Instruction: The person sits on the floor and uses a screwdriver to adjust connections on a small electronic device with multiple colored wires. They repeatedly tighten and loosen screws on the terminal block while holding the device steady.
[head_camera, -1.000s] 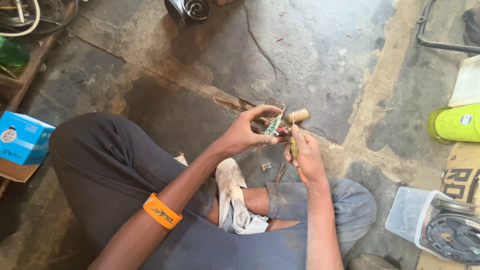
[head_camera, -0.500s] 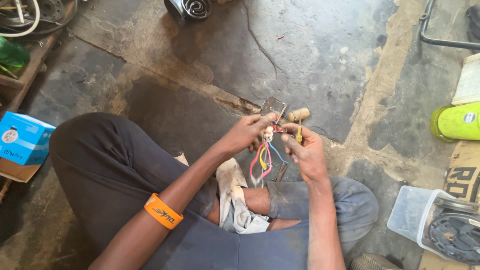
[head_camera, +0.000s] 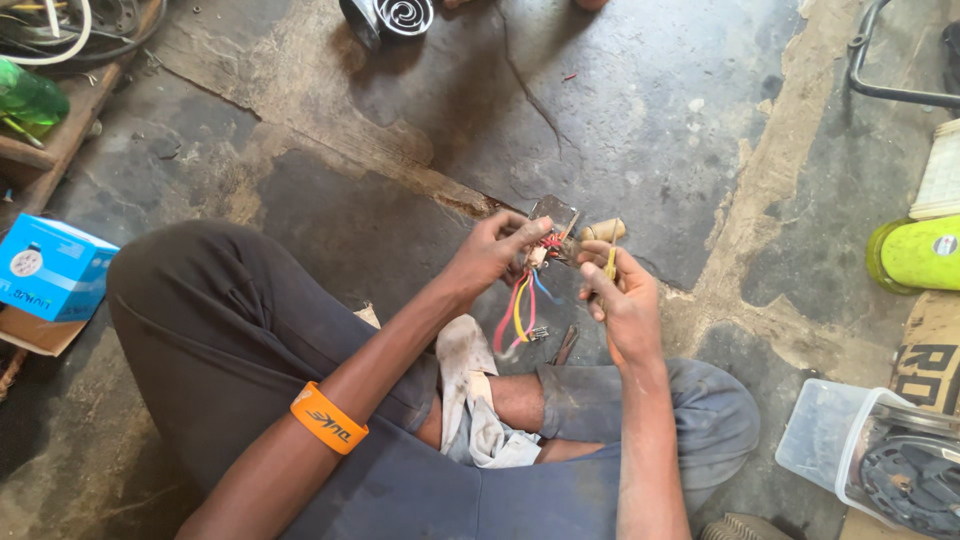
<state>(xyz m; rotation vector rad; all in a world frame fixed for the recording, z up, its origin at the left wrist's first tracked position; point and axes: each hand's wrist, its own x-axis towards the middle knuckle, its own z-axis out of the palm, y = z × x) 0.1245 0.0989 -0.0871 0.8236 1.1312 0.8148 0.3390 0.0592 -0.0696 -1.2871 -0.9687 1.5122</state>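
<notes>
Seated on a cracked concrete floor (head_camera: 640, 110), a person pinches a small circuit board (head_camera: 553, 215) in the left hand (head_camera: 497, 250), its red, yellow, pink and blue wires (head_camera: 520, 315) dangling, while the right hand (head_camera: 620, 300) grips a wooden-handled tool (head_camera: 604, 232) against it, above the lap.

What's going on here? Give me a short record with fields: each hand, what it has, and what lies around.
Left hand: pinches a small electrical part with red, yellow and blue wires hanging below it
Right hand: holds a yellow-handled tool against that part
Lap: a dirty white rag
Left wrist: an orange wristband
Floor: cracked grey concrete
At the left: a blue cardboard box
At the right: a clear plastic tub
</notes>
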